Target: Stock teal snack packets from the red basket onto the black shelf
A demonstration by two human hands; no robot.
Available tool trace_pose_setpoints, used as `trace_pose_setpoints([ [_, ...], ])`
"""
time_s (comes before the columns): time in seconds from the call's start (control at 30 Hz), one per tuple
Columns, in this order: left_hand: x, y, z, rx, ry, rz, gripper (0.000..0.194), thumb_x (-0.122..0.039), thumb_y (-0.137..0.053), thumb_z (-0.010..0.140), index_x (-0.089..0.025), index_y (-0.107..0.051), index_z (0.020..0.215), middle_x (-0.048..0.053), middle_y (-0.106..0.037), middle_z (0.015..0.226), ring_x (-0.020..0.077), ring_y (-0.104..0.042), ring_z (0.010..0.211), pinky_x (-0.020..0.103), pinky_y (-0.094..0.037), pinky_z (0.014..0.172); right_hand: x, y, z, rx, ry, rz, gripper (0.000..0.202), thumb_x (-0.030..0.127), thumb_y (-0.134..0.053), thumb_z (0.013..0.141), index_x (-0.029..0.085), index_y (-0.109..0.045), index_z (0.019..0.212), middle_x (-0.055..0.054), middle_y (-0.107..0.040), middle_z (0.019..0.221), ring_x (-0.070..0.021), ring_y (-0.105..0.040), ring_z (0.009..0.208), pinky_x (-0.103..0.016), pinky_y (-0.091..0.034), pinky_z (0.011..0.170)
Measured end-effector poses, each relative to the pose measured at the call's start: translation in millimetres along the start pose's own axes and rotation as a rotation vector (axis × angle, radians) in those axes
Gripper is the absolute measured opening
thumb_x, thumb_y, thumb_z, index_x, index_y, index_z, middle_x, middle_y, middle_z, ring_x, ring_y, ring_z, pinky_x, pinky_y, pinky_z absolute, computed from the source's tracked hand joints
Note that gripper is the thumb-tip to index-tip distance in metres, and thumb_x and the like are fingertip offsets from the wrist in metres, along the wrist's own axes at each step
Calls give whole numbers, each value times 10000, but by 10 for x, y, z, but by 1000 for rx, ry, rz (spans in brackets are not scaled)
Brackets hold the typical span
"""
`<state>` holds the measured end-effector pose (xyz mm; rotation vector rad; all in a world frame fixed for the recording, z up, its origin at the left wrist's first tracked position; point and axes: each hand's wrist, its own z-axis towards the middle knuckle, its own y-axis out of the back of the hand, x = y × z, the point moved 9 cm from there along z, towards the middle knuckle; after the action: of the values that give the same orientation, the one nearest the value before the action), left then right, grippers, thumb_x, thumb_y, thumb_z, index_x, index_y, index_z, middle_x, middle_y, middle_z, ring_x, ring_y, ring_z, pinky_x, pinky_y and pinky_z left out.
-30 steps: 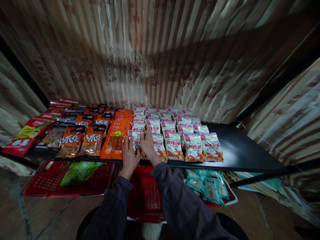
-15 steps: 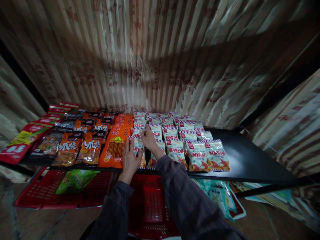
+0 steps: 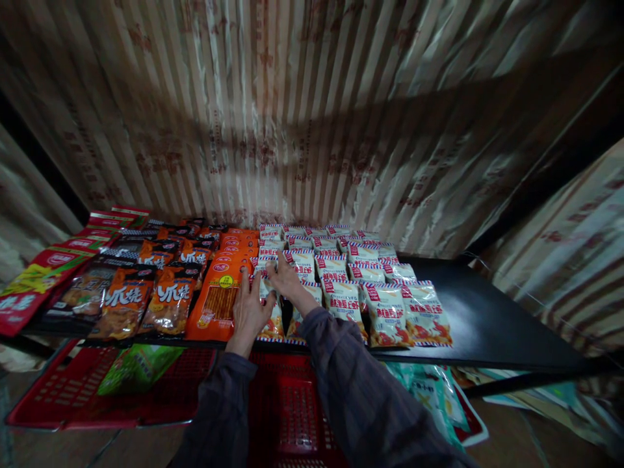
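Note:
My left hand (image 3: 251,315) rests with fingers spread against the left side of a white snack bag (image 3: 273,318) at the front of the shelf, its thumb over the bag. Just behind and to the right, my right hand (image 3: 287,283) touches the upper part of the same column of bags, fingers stretched out and apart. Part of that column is hidden under both hands. Rows of matching white bags with red lettering (image 3: 387,312) stand to the right. An orange snack packet (image 3: 217,302) lies immediately left of my left hand.
Orange-and-black snack bags (image 3: 168,299) and red packets (image 3: 36,283) fill the shelf's left end. The black shelf (image 3: 492,325) extends right. Below are a red basket (image 3: 160,406) with a green bag (image 3: 139,370), another red basket (image 3: 297,416), and teal packets (image 3: 433,396). Striped sheeting (image 3: 292,130) hangs behind.
The view has tilted up slightly, so the shelf sits lower. My left hand's fingers have spread a little and shifted left. My right hand stays at nearly the same bag.

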<state>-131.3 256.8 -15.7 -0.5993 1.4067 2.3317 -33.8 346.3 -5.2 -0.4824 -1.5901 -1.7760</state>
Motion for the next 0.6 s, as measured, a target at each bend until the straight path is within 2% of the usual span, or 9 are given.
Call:
trace_pose_setpoints([
  [0.23, 11, -64, 49, -11, -32, -31, 521, -348, -508, 846, -144, -454, 1322, 173, -236, 1505, 319, -332, 1338, 455, -440, 983, -64, -51, 32, 8, -37, 20, 577, 324, -414, 893, 58, -315, 1396, -208, -455, 1371, -264, -387, 1316, -410, -323, 1062],
  [0.4, 49, -60, 69, -20, -16, -61, 480, -335, -498, 850, -148, -489, 1292, 165, -241, 1505, 313, -337, 1337, 447, -444, 982, -101, -57, 11, -22, -60, 31, 571, 341, -428, 891, 121, -318, 1406, -176, -504, 1332, -268, -473, 1246, -435, -352, 1037],
  [0.6, 75, -22, 65, -46, -18, -88, 449, -312, -506, 838, -159, -515, 1260, 148, -259, 1502, 306, -367, 1321, 440, -433, 998, -117, -74, 26, -46, -55, 49, 550, 333, -406, 903, 103, -330, 1396, -185, -518, 1315, -259, -492, 1228, -427, -382, 1014],
])
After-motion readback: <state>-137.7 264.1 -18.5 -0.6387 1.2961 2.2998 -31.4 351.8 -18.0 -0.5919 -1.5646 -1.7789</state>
